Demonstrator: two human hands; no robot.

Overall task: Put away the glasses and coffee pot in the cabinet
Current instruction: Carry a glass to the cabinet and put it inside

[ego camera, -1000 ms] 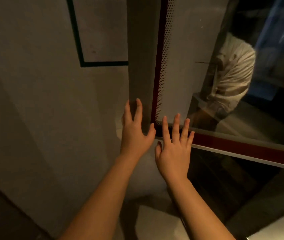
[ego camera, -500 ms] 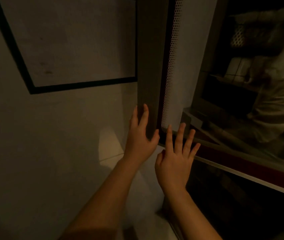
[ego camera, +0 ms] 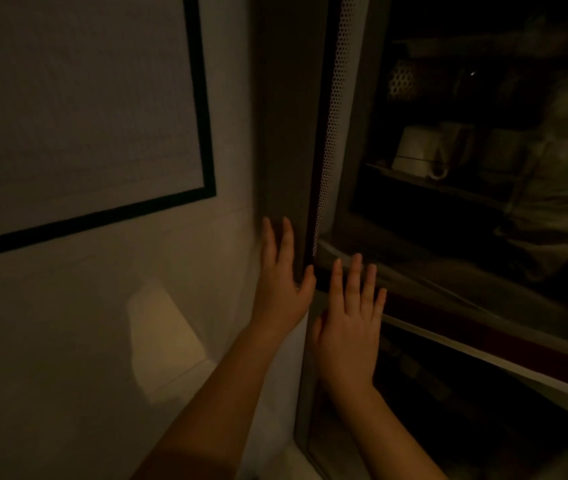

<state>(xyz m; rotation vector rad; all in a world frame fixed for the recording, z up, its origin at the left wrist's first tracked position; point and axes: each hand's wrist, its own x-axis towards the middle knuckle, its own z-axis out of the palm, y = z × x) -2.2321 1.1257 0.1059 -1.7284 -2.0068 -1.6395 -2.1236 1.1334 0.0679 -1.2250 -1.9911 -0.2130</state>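
My left hand (ego camera: 284,289) lies flat with straight fingers against the grey side post of the cabinet (ego camera: 289,133). Just to its right, my right hand (ego camera: 348,327) presses flat on the glass door (ego camera: 449,237) near its lower left corner, above the red bottom rail (ego camera: 483,334). Behind the glass, on a dim shelf, stands a pale pot or jug (ego camera: 414,150) with cups beside it. Neither hand holds anything.
A white wall (ego camera: 102,341) fills the left, with a black-framed picture (ego camera: 85,109) hanging on it. The glass reflects a person in a light shirt (ego camera: 559,188). Below the red rail the cabinet is dark. A perforated white strip (ego camera: 333,116) runs up the door edge.
The view has tilted up and to the left, so the picture frame and the shelf behind the glass show more. Both hands stay flat on the cabinet post and door.
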